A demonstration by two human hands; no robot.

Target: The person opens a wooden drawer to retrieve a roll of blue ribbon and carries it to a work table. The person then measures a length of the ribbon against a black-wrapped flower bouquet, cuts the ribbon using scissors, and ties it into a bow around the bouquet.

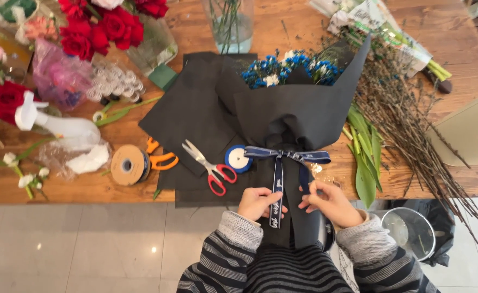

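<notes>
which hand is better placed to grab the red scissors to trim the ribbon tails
Left, probably. The red scissors lie on the dark paper just up and left of the left hand; the right hand would have to cross the ribbon.

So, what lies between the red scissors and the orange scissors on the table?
Only black wrapping paper lies between the red scissors and the orange scissors, in the head view.

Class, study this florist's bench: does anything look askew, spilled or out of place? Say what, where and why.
Little stands out. The bare twigs sprawl past the table edge at right, above a bin. The left hand and right hand each hold a tail of the navy ribbon bow, which sits fairly level on the black-wrapped bouquet.
</notes>
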